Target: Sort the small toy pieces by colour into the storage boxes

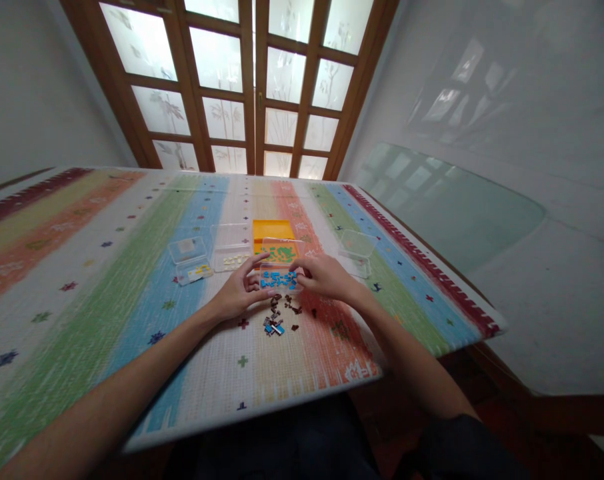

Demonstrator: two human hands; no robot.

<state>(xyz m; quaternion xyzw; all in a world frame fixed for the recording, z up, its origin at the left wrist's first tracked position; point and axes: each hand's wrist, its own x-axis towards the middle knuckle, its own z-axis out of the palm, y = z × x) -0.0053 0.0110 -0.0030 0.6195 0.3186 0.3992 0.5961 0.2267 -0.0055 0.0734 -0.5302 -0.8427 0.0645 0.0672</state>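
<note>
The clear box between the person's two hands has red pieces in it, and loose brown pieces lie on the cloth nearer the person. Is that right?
Not quite: the head view shows blue pieces, not red ones, in the clear box between the left hand and the right hand. Loose brown pieces do lie on the cloth nearer the person.

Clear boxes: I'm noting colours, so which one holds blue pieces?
The box between the left hand and right hand; the leftmost box shows yellow pieces, its neighbour pale ones.
</note>
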